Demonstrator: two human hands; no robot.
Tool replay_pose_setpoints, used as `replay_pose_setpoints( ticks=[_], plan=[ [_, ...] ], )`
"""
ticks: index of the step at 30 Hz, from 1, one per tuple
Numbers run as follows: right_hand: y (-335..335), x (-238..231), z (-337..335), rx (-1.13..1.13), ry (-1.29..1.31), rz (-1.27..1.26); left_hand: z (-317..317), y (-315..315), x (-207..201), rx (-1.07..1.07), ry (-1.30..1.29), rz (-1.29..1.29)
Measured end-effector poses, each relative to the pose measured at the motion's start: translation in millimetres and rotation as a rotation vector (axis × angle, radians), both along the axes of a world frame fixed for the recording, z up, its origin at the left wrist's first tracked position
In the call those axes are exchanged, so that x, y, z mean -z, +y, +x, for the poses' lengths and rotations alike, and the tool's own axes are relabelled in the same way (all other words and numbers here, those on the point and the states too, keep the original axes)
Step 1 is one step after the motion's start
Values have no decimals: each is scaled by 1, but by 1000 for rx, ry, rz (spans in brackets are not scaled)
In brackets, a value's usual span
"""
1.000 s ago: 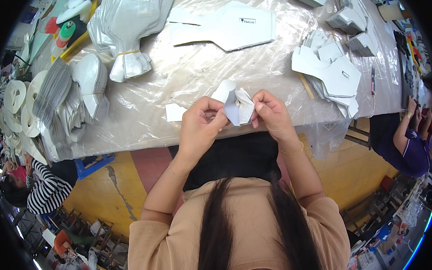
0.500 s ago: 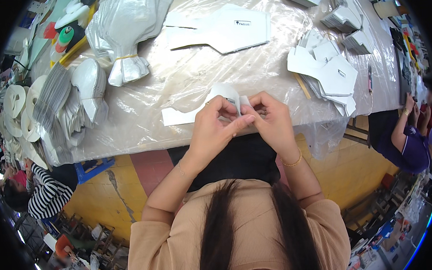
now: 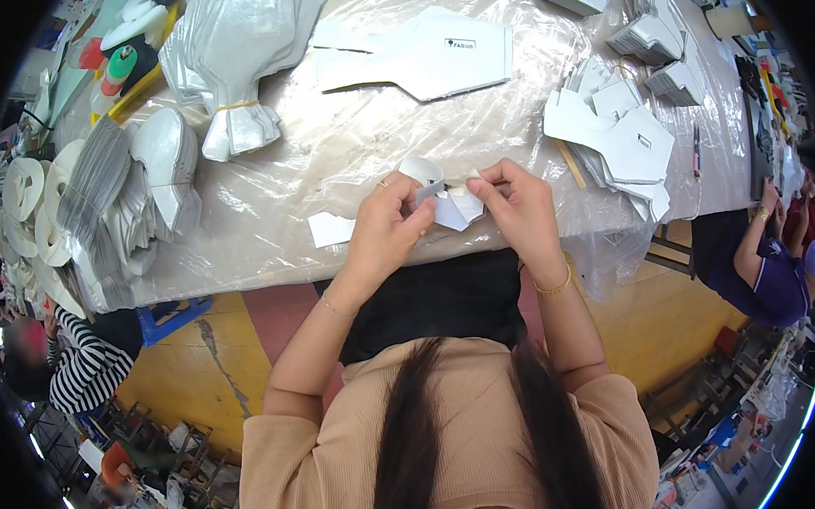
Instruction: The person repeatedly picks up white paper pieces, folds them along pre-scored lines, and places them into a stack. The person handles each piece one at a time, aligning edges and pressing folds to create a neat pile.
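Observation:
Just above the table's near edge, a white cut piece point(image 3: 459, 210), shaped like a shoe-upper part, is bent and curled between my hands. My left hand point(image 3: 386, 226) pinches it between thumb and fingers; a curled loop with a small dark print stands up beside the fingertips. One flat end pokes out left of that hand. My right hand point(image 3: 521, 213) pinches the other end, with a small tip showing above the thumb. Some of the piece is hidden behind my fingers. Farther off lies a flat stack of white printed pieces point(image 3: 452, 54).
A banded bundle of white pieces point(image 3: 241, 60) stands at the back left, more bundles point(image 3: 165, 161) below it. A fanned pile point(image 3: 618, 142) lies right, near a slim pen-like tool point(image 3: 696, 152). Clear plastic sheeting covers the table point(image 3: 258, 207). People sit at both sides.
My hands have moved apart a little. The piece between them has opened out and curled into a loop, and less of its left end shows.

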State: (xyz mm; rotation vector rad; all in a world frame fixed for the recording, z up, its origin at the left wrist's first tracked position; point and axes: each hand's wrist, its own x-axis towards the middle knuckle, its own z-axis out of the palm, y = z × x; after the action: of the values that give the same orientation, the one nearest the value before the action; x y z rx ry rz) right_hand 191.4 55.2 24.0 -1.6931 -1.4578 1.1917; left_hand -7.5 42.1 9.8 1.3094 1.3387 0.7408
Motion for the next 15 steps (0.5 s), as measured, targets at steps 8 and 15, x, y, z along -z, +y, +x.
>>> replay_pose_setpoints(
  ticks=[8,15],
  plan=[
    [11,-9,6,-33,-54,-54,-5,-3,2,-57,-168,-117],
    [2,-22,3,-113,-107,152,14,-2,-5,-61,-85,8]
  ],
)
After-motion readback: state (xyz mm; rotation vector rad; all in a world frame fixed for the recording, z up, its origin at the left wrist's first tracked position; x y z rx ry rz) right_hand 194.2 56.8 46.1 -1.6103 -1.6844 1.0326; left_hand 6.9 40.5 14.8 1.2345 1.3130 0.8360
